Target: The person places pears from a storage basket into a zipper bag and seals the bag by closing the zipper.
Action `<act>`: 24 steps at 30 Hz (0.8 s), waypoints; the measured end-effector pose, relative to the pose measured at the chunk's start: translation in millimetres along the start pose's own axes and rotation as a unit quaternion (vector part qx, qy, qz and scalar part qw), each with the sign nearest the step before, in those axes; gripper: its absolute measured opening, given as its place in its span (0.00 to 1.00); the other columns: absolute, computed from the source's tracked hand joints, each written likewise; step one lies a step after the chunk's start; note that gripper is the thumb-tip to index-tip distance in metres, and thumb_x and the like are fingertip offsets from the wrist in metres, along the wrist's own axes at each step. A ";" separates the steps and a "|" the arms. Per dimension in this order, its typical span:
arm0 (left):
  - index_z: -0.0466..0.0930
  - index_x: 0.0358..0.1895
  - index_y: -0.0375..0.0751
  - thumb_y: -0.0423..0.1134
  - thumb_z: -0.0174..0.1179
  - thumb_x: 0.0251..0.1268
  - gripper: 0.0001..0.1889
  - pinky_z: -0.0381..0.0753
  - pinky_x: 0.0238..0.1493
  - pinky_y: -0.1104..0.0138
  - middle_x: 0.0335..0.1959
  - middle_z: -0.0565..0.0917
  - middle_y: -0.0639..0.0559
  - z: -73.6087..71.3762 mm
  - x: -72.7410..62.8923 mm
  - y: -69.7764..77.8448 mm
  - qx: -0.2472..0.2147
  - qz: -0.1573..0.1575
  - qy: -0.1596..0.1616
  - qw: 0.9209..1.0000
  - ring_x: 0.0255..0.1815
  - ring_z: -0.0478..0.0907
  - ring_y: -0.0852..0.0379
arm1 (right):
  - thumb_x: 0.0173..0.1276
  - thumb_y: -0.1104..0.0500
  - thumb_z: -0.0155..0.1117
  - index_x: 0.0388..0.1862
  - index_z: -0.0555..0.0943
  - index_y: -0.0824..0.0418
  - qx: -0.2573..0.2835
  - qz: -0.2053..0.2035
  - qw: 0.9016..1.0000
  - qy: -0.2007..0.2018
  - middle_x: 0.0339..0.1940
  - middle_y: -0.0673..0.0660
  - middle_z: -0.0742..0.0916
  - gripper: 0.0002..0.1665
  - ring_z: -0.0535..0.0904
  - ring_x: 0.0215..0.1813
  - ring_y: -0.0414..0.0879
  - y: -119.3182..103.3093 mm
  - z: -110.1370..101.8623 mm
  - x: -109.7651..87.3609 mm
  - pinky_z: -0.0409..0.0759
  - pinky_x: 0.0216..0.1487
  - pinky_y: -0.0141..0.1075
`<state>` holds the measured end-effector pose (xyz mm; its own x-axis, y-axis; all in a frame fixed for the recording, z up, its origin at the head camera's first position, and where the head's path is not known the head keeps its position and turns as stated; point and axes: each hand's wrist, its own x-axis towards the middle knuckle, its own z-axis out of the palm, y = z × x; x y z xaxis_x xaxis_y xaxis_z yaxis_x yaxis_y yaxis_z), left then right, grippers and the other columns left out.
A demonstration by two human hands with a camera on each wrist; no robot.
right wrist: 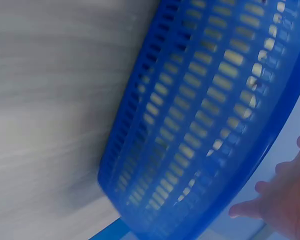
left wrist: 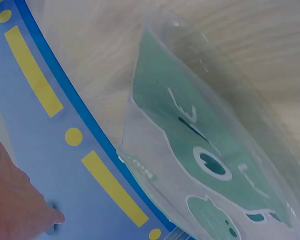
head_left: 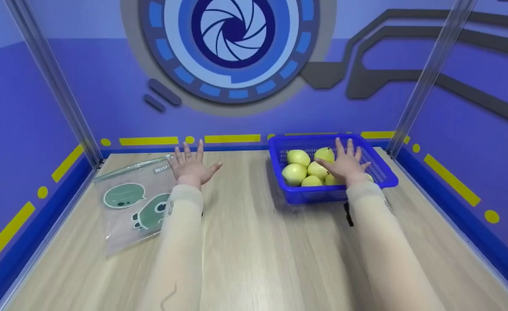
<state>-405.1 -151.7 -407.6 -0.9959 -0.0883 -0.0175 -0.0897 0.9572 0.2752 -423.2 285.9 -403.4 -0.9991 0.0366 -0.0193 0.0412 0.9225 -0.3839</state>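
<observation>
My left hand (head_left: 192, 169) is held with its fingers spread, overlapping the top right corner of a clear zip bag (head_left: 126, 216) in the head view. Green cartoon shapes are printed on the bag, which lies flat on the table. On the other side, my right hand (head_left: 345, 165) spreads its fingers over a blue plastic basket (head_left: 299, 198). Several yellow-green round fruits (head_left: 295, 174) sit in the basket, partly covered by that hand and wrist. Neither hand grips anything. The right wrist view shows the basket's slotted wall (right wrist: 190, 105) close up, with fruit behind it.
A light wood table (head_left: 245, 250) carries both things. Blue panels (head_left: 236, 121) with yellow marks rise at the back and both sides, joined by metal corner posts (head_left: 426, 73). Next to the right wrist a black strap (head_left: 348, 214) hangs down.
</observation>
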 end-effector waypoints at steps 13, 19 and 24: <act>0.20 0.83 0.58 0.75 0.44 0.70 0.54 0.31 0.78 0.30 0.84 0.26 0.37 15.2 -7.5 38.6 -0.169 -0.001 -0.051 0.984 0.83 0.20 0.29 | 0.63 0.14 0.44 0.85 0.28 0.59 0.039 0.058 0.997 0.013 0.81 0.74 0.30 0.73 0.22 0.78 0.82 67.3 -23.4 -8.2 0.32 0.64 0.86; 0.18 0.82 0.56 0.72 0.44 0.74 0.52 0.38 0.79 0.32 0.85 0.33 0.36 30.2 -8.4 61.9 -0.291 0.015 -0.074 0.954 0.83 0.29 0.26 | 0.67 0.18 0.46 0.84 0.29 0.62 0.080 0.097 0.992 0.019 0.80 0.78 0.32 0.71 0.25 0.77 0.85 95.5 -27.3 -16.6 0.34 0.65 0.85; 0.21 0.83 0.53 0.71 0.45 0.74 0.52 0.48 0.82 0.39 0.86 0.38 0.40 45.5 -11.9 90.5 -0.429 0.013 -0.089 0.899 0.85 0.42 0.34 | 0.73 0.24 0.43 0.84 0.31 0.67 0.145 0.134 0.980 0.028 0.81 0.80 0.41 0.65 0.35 0.80 0.82 112.9 -28.6 -20.9 0.44 0.76 0.74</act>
<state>-401.7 -51.5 -426.2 -0.9900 0.0493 -0.1323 -0.1032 0.3873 0.9162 -397.8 400.2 -419.8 -0.9506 0.2913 -0.1072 0.2931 0.7289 -0.6188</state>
